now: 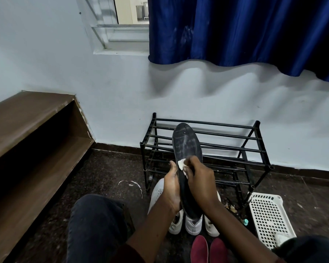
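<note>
The left hand (172, 186) grips 1 black shoe (187, 147), sole up; the right hand (199, 179) pinches a white cloth (181, 164) against it.

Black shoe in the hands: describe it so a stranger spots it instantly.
Find the black metal-bar shoe rack by the wall. Before it, the left hand holds a black shoe sole-up, the right hand pressing a white cloth on it. The white sneakers and red shoes stand on the floor.
</note>
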Tool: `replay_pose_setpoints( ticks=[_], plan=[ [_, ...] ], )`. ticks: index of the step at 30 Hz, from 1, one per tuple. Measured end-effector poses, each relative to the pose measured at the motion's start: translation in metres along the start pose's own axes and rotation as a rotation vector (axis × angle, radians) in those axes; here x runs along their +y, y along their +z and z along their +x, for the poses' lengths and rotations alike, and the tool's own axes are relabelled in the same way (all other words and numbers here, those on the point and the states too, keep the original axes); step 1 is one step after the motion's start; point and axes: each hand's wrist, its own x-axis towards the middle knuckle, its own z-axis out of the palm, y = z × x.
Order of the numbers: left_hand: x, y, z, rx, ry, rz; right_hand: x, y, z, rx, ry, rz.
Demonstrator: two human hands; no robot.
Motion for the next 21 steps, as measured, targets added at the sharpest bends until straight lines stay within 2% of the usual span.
replay_pose_setpoints(
  ticks=[5,8,10,13,18,21],
  plan=[
    [0.013,0.0,-0.002,-0.021,-0.024,0.032,-0.002,-0.003,-0.02,-0.195,-0.221,-0.146],
    [0.021,-0.004,0.002,-0.036,0.015,-0.025,0.003,-0.008,-0.03,-0.269,-0.24,-0.172],
    [0.021,-0.002,0.002,-0.017,0.022,-0.01,0.004,-0.01,-0.029,-0.228,-0.23,-0.196],
    [0.022,0.007,-0.002,-0.023,0.022,0.014,0.003,-0.015,-0.022,-0.095,-0.214,-0.111],
    [0.023,0.008,-0.003,-0.025,0.052,0.082,-0.009,-0.028,0.005,0.122,0.085,0.221],
    [0.021,0.009,-0.007,-0.106,0.062,0.061,-0.015,-0.024,0.019,0.139,0.104,0.227]
  ],
)
